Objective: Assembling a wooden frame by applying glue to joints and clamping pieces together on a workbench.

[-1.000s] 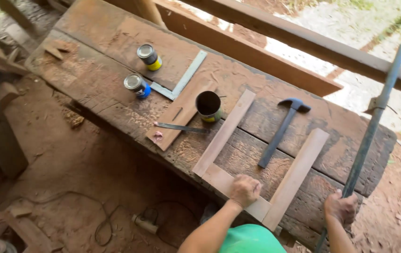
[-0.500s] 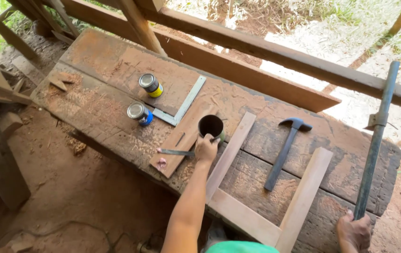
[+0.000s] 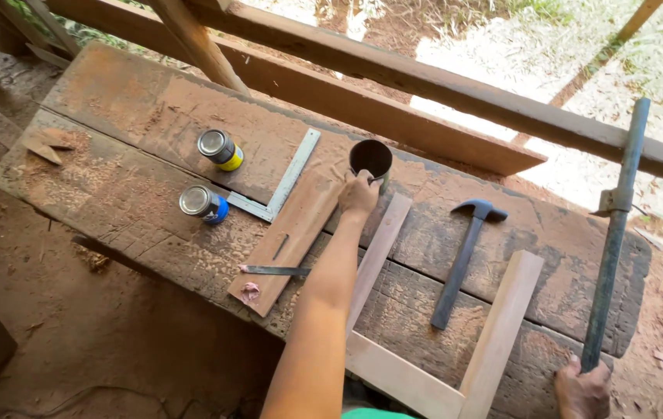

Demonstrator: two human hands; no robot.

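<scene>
My left hand [image 3: 358, 194] is stretched out over the workbench and grips the near side of a dark metal cup [image 3: 371, 159], which stands upright at the end of a short reddish board [image 3: 291, 237]. My right hand [image 3: 582, 390] holds the lower end of a long blue-grey bar clamp [image 3: 614, 233] at the bench's right end. A U-shaped frame of pale wooden strips [image 3: 432, 341] lies under and beside my left forearm. A claw hammer [image 3: 463, 260] with a dark handle rests inside the frame.
Two small tins, one yellow [image 3: 219, 148] and one blue [image 3: 201, 204], stand on the worn wooden workbench [image 3: 107, 163]. A metal try square [image 3: 281, 186] lies beside them, and a chisel-like blade [image 3: 273, 271] rests on the reddish board. Timber rails [image 3: 393, 101] run behind the bench.
My left hand went from the near corner of the frame forward to the cup and closed on it. The cup now stands farther back. My right hand stayed on the clamp.
</scene>
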